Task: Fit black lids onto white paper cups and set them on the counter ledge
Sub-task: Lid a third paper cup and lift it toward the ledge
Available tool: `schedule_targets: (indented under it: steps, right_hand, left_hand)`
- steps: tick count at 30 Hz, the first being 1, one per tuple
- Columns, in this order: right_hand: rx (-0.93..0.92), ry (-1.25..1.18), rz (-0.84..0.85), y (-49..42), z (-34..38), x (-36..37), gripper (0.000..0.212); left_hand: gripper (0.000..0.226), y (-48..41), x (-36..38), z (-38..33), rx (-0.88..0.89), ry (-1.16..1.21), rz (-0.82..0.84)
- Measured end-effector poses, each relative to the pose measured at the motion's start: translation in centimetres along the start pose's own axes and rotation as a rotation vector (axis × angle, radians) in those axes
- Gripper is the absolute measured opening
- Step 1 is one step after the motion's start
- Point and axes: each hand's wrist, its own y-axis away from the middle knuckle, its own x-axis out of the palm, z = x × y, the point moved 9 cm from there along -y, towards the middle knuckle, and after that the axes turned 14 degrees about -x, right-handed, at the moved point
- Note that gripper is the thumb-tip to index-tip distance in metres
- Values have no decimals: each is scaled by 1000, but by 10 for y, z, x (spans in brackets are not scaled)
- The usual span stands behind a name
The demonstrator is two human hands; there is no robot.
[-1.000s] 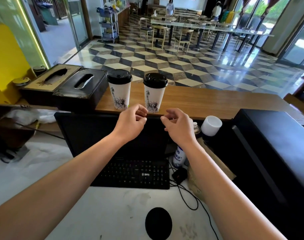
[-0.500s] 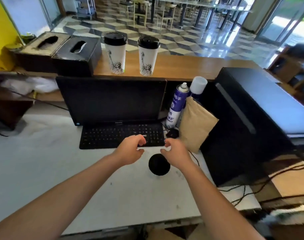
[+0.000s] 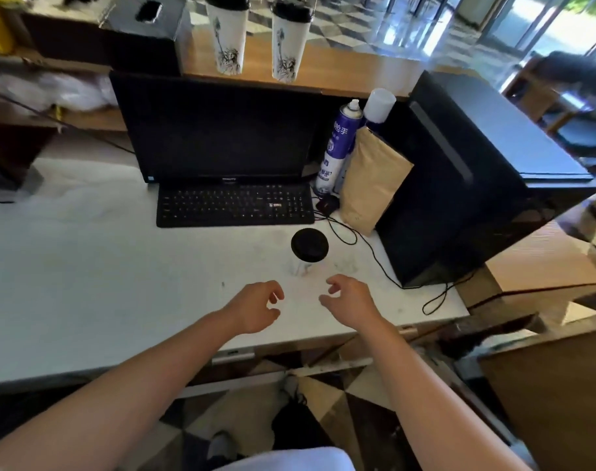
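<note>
Two tall white paper cups with black lids, the left cup (image 3: 227, 35) and the right cup (image 3: 290, 42), stand side by side on the wooden counter ledge (image 3: 351, 74) behind the monitor. A third cup with a black lid (image 3: 309, 244) stands on the white desk, seen from above, just beyond my hands. My left hand (image 3: 255, 309) and my right hand (image 3: 349, 302) hover over the desk's near part, fingers curled apart, holding nothing.
A black monitor (image 3: 218, 130) and keyboard (image 3: 235, 205) sit mid-desk. A spray can (image 3: 337, 147), a brown paper pouch (image 3: 371, 185) and a black box-shaped machine (image 3: 476, 171) stand to the right, with a cable (image 3: 374, 253) across the desk. A tissue box (image 3: 147, 28) rests on the ledge's left.
My hands have drawn back from the ledge to the desk's near edge, past the lidded cup. The view has tilted downward.
</note>
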Motion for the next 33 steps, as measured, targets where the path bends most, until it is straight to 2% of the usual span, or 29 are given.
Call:
schedule_targets:
  steps: [10, 17, 21, 27, 30, 33]
  right_hand:
    - [-98, 37, 40, -38, -19, -22, 52]
    - [-349, 200, 161, -82, -28, -35, 59]
    - [-532, 261, 208, -102, -12, -42, 67]
    - [-737, 419, 429, -128, 15, -20, 77]
    - [-763, 487, 439, -138, 20, -13, 71]
    - [-705, 507, 396, -149, 25, -14, 73]
  left_hand:
    - [24, -34, -8, -6, -119, 57, -73]
    - [16, -69, 36, -23, -273, 229, -85]
    - [20, -73, 65, -30, -363, 254, -102]
    - [20, -65, 90, -30, -398, 248, -101]
    - [20, -62, 82, -17, -400, 243, -93]
    - [21, -59, 66, -3, -389, 238, -98]
